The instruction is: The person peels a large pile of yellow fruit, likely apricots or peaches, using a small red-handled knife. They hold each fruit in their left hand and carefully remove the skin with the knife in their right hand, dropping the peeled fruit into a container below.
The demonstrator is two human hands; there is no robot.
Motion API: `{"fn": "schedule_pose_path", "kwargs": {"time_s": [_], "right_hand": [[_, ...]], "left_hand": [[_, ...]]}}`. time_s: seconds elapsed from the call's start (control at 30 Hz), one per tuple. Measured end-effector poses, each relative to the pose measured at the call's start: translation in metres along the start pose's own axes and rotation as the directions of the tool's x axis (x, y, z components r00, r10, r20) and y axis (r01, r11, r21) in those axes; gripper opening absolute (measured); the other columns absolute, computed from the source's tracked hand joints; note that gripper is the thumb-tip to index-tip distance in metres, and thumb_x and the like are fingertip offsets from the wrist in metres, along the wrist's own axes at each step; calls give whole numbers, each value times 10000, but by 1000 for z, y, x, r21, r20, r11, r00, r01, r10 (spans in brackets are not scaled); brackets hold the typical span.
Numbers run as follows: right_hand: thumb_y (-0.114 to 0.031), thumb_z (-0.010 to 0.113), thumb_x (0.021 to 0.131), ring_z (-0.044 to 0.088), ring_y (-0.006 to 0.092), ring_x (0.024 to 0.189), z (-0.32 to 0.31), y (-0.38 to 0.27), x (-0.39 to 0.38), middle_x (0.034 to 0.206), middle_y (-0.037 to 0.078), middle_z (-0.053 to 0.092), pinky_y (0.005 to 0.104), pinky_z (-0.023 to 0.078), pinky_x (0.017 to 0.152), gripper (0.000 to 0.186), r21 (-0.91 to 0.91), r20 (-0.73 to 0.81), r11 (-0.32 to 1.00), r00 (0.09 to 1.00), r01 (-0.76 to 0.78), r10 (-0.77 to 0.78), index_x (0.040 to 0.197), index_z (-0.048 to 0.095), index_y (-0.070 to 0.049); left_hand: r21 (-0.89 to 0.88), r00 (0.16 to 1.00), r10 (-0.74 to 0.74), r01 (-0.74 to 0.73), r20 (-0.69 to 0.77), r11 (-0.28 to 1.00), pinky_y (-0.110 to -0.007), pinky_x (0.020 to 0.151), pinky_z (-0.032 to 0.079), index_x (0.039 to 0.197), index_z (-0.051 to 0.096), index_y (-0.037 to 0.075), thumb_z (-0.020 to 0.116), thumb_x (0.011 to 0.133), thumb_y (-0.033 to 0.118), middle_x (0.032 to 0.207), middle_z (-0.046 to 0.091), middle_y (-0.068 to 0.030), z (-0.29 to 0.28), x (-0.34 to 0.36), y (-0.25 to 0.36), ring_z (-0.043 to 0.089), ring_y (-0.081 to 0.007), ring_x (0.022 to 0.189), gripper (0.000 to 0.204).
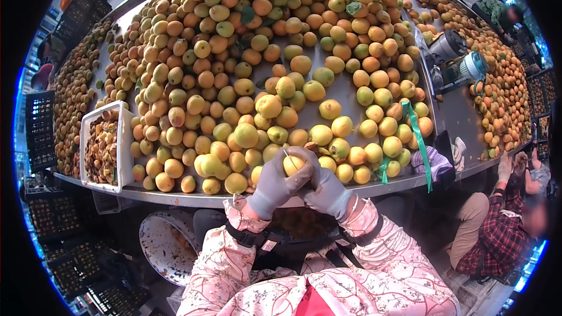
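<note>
Centre frame: left hand point(274, 185) clamps a yellow fruit point(293, 165) (likely firm, bruise-prone; grip its sides); right hand point(325, 189) meets it, grip unclear.

Two gloved hands point(272, 187) at centre, one white tub point(123, 149) at left, one white bucket point(161, 243) at lower left, two lidded cups point(472, 66) at upper right; fruits point(246, 135) are uncountable.

Fruit point(257, 90): before us, heaped across our table point(175, 198);
Box point(123, 143): at the table's near edge, on our left, scraps point(101, 151) inside;
Bucket point(159, 240): below the table edge, left of us;
Bottle point(466, 70): right of our heap, another fruit heap point(507, 90) beyond it
</note>
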State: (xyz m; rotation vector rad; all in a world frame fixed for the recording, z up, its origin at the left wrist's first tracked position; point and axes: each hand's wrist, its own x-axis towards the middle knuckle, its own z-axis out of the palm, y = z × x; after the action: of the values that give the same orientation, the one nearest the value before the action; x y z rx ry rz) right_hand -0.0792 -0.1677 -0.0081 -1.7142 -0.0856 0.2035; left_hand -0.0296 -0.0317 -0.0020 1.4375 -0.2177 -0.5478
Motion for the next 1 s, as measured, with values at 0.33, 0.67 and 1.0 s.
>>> {"fn": "schedule_pose_path", "kwargs": {"time_s": [0.33, 0.67, 1.0], "right_hand": [[37, 578, 796, 553, 137, 840, -4, -16, -3, 1035, 41, 482, 270, 500, 647, 549, 340, 84, 901, 962, -271, 258, 1263, 356, -150], [81, 499, 796, 442, 40, 457, -2, -29, -4, 806, 7, 485, 185, 390, 384, 555, 545, 140, 743, 916, -389, 377, 1244, 348, -210], [51, 524, 806, 433, 28, 453, -3, -25, -11, 795, 6, 497, 174, 395, 384, 538, 538, 116, 757, 921, -372, 371, 1242, 340, -204]], "left_hand": [[-6, 998, -40, 40, -39, 999, -250, 742, 497, 1073, 558, -20, 696, 806, 176, 930, 625, -60, 6, -4, -16, 586, -100, 832, 358], [6, 999, -15, 16, -52, 1000, -238, 718, 494, 1081, 576, -23, 684, 792, 164, 928, 630, -60, 7, -5, -9, 587, -94, 817, 360], [-21, 998, 35, -34, 54, 999, -250, 766, 491, 1111, 557, -27, 668, 814, 177, 957, 628, -59, 4, -6, -10, 582, -99, 862, 378]]}}
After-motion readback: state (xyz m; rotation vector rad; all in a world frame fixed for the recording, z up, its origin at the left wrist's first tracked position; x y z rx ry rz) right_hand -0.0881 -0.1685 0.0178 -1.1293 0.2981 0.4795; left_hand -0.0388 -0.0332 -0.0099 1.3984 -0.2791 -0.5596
